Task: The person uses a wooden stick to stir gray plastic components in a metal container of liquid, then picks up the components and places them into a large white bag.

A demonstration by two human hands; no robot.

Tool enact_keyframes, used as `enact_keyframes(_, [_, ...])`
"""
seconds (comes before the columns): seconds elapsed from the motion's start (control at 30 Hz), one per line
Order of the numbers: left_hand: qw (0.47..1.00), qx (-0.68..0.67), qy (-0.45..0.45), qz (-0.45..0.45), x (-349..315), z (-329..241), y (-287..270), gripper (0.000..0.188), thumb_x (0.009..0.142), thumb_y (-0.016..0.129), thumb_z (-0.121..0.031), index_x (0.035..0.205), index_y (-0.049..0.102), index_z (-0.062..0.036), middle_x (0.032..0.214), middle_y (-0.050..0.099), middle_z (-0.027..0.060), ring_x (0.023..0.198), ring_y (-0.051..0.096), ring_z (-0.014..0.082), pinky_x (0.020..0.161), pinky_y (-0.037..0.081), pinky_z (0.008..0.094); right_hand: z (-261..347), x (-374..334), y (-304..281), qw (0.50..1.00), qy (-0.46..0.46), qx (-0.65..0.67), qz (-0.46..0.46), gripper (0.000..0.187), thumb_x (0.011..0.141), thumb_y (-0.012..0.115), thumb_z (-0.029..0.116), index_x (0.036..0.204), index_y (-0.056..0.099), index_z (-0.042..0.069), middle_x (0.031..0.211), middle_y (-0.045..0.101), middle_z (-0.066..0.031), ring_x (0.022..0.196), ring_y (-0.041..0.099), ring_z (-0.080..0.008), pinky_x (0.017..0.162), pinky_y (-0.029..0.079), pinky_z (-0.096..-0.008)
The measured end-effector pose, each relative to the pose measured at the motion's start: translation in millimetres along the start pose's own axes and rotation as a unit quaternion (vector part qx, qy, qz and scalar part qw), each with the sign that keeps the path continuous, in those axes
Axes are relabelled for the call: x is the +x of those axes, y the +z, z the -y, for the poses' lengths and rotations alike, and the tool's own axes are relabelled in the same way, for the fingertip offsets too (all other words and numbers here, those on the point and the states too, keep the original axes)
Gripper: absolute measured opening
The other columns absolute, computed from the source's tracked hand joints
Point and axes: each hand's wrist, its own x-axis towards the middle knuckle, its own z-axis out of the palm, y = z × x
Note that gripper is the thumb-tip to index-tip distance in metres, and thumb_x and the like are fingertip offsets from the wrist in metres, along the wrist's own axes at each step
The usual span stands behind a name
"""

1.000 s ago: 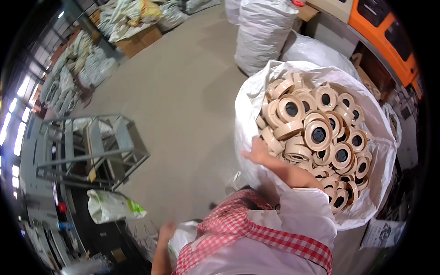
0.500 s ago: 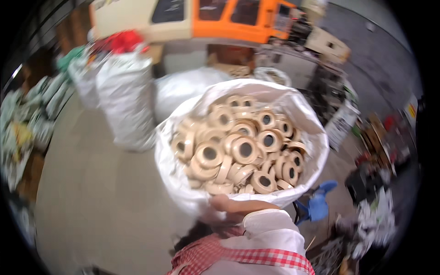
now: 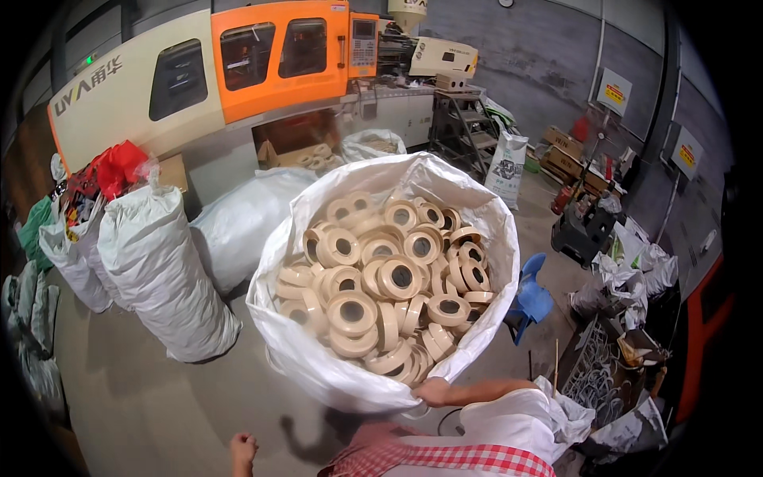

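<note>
A big white woven sack (image 3: pixel 282 350) stands open in front of me, heaped with beige plastic rings (image 3: pixel 351 312) that have dark holes in the middle. My right hand (image 3: pixel 431 392) grips the near edge of its rim, the fingers folded over the fabric. Low in the picture and left of the sack, my left hand (image 3: pixel 245 447) hangs above the floor, apart from everything. Its fingers are curled in and I see nothing in them.
Full white sacks (image 3: pixel 163 270) stand and lie at the left. An orange and cream machine (image 3: pixel 282 60) runs along the back. Close to the sack's right side is a blue chair (image 3: pixel 531 298). Bags, cartons and metal scrap (image 3: pixel 600 389) line the right.
The view has swung upward and right, so the sack sits lower and more of the machine and wall shows. My left hand has come into view; the right still holds the rim.
</note>
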Motion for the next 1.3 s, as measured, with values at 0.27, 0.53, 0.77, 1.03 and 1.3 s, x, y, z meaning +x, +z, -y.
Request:
enact_keyframes(0.27, [0.951, 0.131, 0.089, 0.265, 117.1, -58.2, 33.8, 0.023, 0.077, 0.056, -0.010, 0.098, 0.055, 0.0012, 0.077, 0.060, 0.0076, 0.066, 0.057, 0.0145, 0.059, 0.047, 0.0282, 1.3, 35.7, 1.3, 0.999, 0.010, 0.008, 0.039, 0.014, 0.070, 0.053, 0.017, 0.081, 0.061, 0.017, 0.078, 0.062, -0.0089, 0.077, 0.060, -0.0273, 0.063, 0.047, -0.0392])
enact_keyframes(0.53, [0.965, 0.182, -0.003, 0.188, 257.5, -132.1, 18.7, 0.022, 0.077, 0.056, -0.013, 0.090, 0.055, 0.0052, 0.068, 0.058, 0.0096, 0.052, 0.055, 0.0159, 0.042, 0.043, 0.0288, 12.9, 26.1, -6.1, 0.972, 0.108, 0.063, -0.196, 0.019, 0.061, 0.054, 0.009, 0.078, 0.059, 0.015, 0.073, 0.060, -0.0061, 0.075, 0.057, -0.0274, 0.066, 0.043, -0.0399])
enact_keyframes(0.77, [0.930, 0.257, 0.136, 0.224, 444.9, -202.4, 112.8, 0.031, 0.081, 0.052, -0.030, 0.086, 0.055, 0.0012, 0.069, 0.056, 0.0117, 0.061, 0.054, 0.0218, 0.056, 0.043, 0.0326, 114.8, 63.5, 62.7, 0.421, 0.698, 0.072, -0.574, 0.045, 0.068, 0.057, 0.001, 0.110, 0.042, 0.003, 0.092, 0.054, -0.0084, 0.081, 0.053, -0.0296, 0.074, 0.042, -0.0399])
enact_keyframes(1.03, [0.893, 0.336, 0.210, 0.213, 506.9, -265.8, 182.0, 0.080, 0.073, 0.058, -0.052, 0.124, 0.034, 0.0048, 0.110, 0.047, 0.0230, 0.096, 0.046, 0.0301, 0.079, 0.036, 0.0362, 244.3, 221.4, 87.2, 0.047, 0.436, 0.797, -0.415, 0.059, 0.080, 0.061, 0.030, 0.126, 0.024, 0.024, 0.115, 0.042, -0.0079, 0.094, 0.047, -0.0252, 0.071, 0.042, -0.0436])
enact_keyframes(1.3, [0.866, 0.022, -0.071, 0.495, 524.2, -280.6, 178.1, 0.056, 0.077, 0.064, -0.034, 0.117, 0.041, -0.0022, 0.097, 0.058, 0.0104, 0.086, 0.057, 0.0254, 0.071, 0.048, 0.0369, 191.7, 294.8, 69.5, 0.044, 0.318, 0.840, -0.437, 0.040, 0.084, 0.053, 0.035, 0.117, 0.037, 0.019, 0.118, 0.042, -0.0096, 0.103, 0.043, -0.0302, 0.077, 0.043, -0.0403])
